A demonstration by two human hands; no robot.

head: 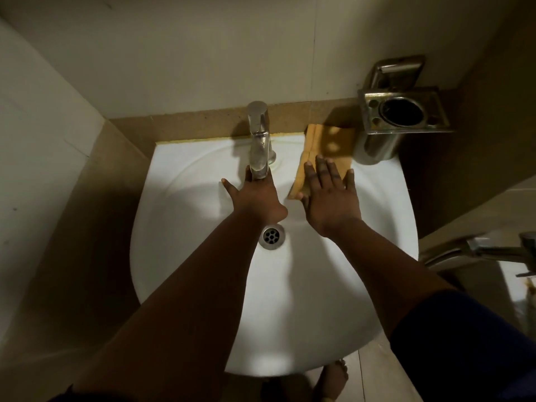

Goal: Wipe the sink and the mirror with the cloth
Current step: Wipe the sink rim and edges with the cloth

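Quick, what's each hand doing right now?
Left hand: open, fingers spread under the tap, holding nothing.
Right hand: open, pressed flat on the cloth.

The room is dim and warm-toned, the corners and the lower left falling into heavy brown shadow. The brightest area is the white sink, which takes light from above and somewhat behind the camera, with a soft glare patch near its front rim. Both forearms throw broad, blurred shadows across the basin. The metal holder on the wall casts a hard shadow over the cloth. The wide lens bends the wall lines outward at the edges. At far right a metal fitting is smeared, perhaps by motion blur.
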